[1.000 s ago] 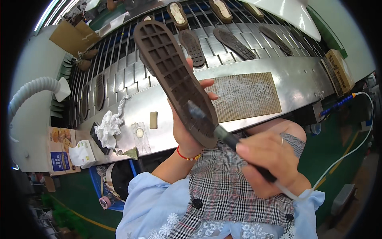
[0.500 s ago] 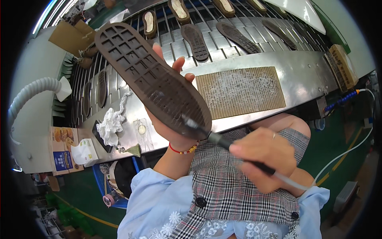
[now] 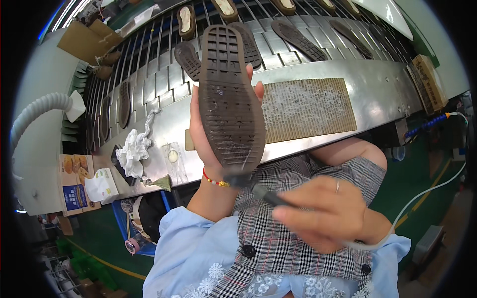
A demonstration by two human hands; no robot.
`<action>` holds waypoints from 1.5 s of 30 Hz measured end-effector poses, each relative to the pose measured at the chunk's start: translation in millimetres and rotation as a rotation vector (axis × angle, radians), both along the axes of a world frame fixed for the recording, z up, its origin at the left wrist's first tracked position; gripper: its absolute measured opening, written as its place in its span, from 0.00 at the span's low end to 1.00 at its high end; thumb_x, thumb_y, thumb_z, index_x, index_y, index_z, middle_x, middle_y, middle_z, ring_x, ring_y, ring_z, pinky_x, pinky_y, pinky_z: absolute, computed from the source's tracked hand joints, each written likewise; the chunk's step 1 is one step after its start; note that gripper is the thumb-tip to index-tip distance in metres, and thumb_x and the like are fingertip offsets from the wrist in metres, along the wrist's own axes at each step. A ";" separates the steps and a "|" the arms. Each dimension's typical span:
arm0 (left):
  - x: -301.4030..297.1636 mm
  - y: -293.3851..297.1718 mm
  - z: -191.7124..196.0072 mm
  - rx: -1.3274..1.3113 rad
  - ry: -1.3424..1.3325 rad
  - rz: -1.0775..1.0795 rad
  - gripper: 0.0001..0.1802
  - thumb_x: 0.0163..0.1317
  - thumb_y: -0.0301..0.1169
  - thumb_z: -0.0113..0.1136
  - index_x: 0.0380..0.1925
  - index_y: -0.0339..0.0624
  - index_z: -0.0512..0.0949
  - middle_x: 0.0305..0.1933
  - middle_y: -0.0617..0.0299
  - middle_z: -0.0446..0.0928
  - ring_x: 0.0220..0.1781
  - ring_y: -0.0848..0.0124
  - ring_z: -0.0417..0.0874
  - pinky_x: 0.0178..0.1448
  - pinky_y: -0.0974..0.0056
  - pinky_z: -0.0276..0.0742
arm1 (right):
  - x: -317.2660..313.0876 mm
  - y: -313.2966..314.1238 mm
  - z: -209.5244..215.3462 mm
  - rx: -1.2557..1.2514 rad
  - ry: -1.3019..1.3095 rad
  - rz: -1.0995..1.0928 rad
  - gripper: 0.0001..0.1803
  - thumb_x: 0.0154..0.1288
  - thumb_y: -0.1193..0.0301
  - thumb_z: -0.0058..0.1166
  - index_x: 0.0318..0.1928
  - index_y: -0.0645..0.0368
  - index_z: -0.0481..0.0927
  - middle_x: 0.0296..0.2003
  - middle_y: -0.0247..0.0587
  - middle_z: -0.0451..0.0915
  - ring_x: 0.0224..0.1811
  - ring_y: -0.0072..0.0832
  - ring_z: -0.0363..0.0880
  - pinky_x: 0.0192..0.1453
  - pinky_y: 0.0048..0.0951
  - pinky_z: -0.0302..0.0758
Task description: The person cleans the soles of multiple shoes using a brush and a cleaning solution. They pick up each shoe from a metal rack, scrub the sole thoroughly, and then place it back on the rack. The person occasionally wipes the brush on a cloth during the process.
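Observation:
My left hand (image 3: 202, 141) grips a dark brown shoe sole (image 3: 229, 111), fingers round its edges from behind. The sole stands nearly upright, its face with square recesses and ridges turned to me and wet-looking streaks on its lower part. My right hand (image 3: 325, 212) is closed round a dark-handled brush (image 3: 267, 194) fed by a pale hose (image 3: 422, 196). The brush's head is blurred at the sole's lower end; whether it touches cannot be told. Behind my left hand lies a ridged cardboard piece (image 3: 308, 109), smeared with whitish residue.
Beyond the metal bench edge (image 3: 382, 89), a slatted conveyor (image 3: 159, 84) carries several soles (image 3: 298, 40) and shoe uppers (image 3: 186, 22). On the left are crumpled white cloth (image 3: 133, 153), a tissue pack (image 3: 102, 186) and a ribbed white duct (image 3: 44, 109). A cardboard box (image 3: 427, 84) stands at the right.
The sole has swung from a leftward slant to nearly upright. My right hand and the brush have shifted slightly left and down, the brush's head moving from the sole's face to its lower end.

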State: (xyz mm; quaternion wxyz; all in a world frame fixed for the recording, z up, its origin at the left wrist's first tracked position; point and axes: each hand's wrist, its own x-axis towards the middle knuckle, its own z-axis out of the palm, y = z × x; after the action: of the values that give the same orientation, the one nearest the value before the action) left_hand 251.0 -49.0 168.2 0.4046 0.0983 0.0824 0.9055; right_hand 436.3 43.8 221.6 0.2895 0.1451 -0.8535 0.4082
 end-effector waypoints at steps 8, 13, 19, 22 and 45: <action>3.0 0.7 11.2 -0.093 -0.138 -0.054 0.35 0.76 0.53 0.31 0.66 0.34 0.65 0.63 0.43 0.71 0.60 0.51 0.78 0.59 0.53 0.82 | 3.4 4.7 4.7 0.008 -0.059 0.088 0.22 0.42 0.82 0.63 0.44 0.61 0.86 0.39 0.53 0.84 0.31 0.39 0.83 0.32 0.31 0.78; 1.1 -2.9 12.1 -0.188 -0.154 -0.196 0.36 0.75 0.52 0.32 0.64 0.30 0.66 0.61 0.40 0.73 0.59 0.52 0.79 0.60 0.50 0.81 | -5.3 16.4 6.0 0.147 -0.019 0.043 0.20 0.42 0.76 0.61 0.41 0.64 0.86 0.36 0.53 0.83 0.29 0.39 0.82 0.29 0.30 0.80; -7.2 -12.3 -5.9 -0.171 -0.225 -0.365 0.36 0.75 0.53 0.34 0.64 0.29 0.66 0.58 0.37 0.75 0.56 0.48 0.81 0.59 0.49 0.80 | -3.5 30.8 14.6 0.166 -0.024 0.058 0.18 0.43 0.73 0.62 0.39 0.63 0.87 0.35 0.54 0.83 0.28 0.39 0.82 0.29 0.31 0.79; -9.4 -15.4 -14.6 -0.016 -0.313 -0.468 0.37 0.75 0.54 0.35 0.64 0.28 0.66 0.59 0.36 0.75 0.56 0.47 0.81 0.59 0.47 0.80 | 2.7 32.4 26.4 0.114 -0.074 0.172 0.17 0.42 0.73 0.62 0.38 0.62 0.87 0.35 0.54 0.83 0.28 0.38 0.82 0.28 0.31 0.78; 0.0 -43.0 1.1 0.035 -0.250 -0.664 0.37 0.73 0.55 0.39 0.65 0.31 0.66 0.64 0.36 0.70 0.62 0.44 0.77 0.59 0.43 0.79 | 10.4 66.2 45.1 0.148 -0.047 0.033 0.13 0.58 0.62 0.54 0.28 0.54 0.89 0.29 0.51 0.85 0.23 0.32 0.80 0.26 0.25 0.74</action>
State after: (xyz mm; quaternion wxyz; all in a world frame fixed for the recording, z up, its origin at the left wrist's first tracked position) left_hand 251.0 -91.9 169.3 0.6820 0.0148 -0.0196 0.7309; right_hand 446.7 110.0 266.7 0.2513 0.1705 -0.8853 0.3521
